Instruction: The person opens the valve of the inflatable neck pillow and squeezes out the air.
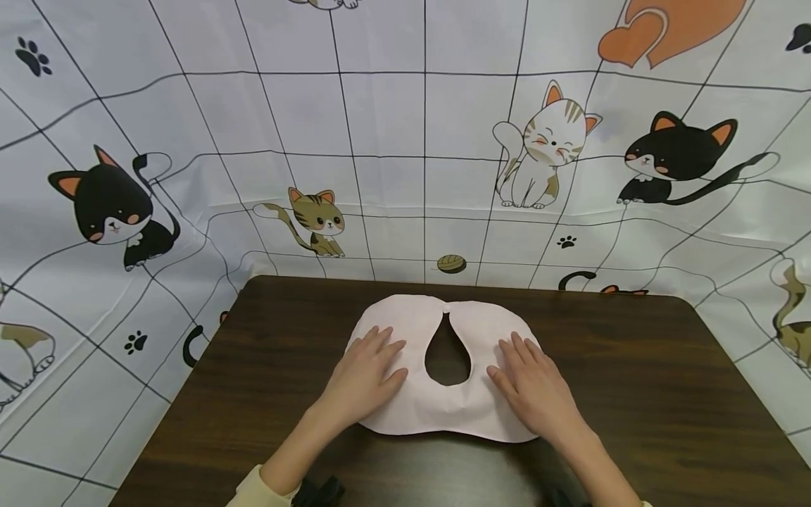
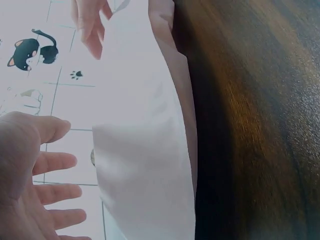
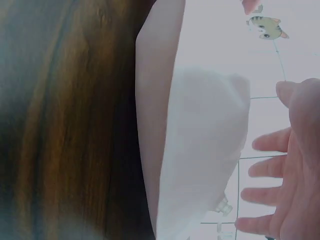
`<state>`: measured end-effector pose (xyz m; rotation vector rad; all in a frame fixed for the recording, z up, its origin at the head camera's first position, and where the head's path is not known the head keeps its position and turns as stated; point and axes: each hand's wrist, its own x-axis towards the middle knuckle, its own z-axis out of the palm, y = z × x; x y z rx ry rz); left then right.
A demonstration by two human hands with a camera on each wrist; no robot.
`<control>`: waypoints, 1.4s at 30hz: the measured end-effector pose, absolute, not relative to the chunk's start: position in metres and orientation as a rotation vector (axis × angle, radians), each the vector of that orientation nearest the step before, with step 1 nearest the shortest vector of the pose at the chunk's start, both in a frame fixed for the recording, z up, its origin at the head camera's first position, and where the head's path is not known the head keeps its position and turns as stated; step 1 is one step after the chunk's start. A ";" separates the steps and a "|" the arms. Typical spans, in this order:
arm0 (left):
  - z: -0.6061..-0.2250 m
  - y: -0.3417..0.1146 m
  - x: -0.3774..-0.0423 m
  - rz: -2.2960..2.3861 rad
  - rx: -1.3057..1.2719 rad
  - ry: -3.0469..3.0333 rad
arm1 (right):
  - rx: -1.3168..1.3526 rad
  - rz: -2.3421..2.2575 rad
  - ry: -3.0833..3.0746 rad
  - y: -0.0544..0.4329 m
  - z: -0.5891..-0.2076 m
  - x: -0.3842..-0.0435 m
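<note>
A pale pink, collar-shaped piece point(image 1: 445, 412), looking like a soft neck pillow, lies on the dark wooden table. Its two ends meet at the far side, closing a teardrop-shaped hole through which the table shows. My left hand point(image 1: 364, 377) is over its left lobe, palm down with fingers spread. Over the right lobe is my right hand point(image 1: 535, 384), in the same pose. In both wrist views the fingertips show slightly apart from the pale piece point(image 2: 145, 165), and neither hand grips it. A fold and a darker underside point(image 3: 155, 100) show along its near edge.
The wooden table point(image 1: 665, 394) extends on both sides of the pale piece. A white sheet point(image 1: 393, 183) with grid lines and cartoon cats hangs behind and around it. Dark gear point(image 1: 319, 491) sits by the left wrist.
</note>
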<state>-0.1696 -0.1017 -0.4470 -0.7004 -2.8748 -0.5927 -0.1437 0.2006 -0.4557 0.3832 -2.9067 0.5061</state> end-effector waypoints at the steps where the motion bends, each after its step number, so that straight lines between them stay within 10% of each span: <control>1: -0.446 -0.102 -0.169 -0.585 -0.701 -2.869 | 0.378 0.505 -2.902 0.200 -0.456 -0.142; 42: -0.470 -0.110 -0.152 -0.601 -0.706 -2.888 | 0.403 0.487 -2.913 0.197 -0.474 -0.122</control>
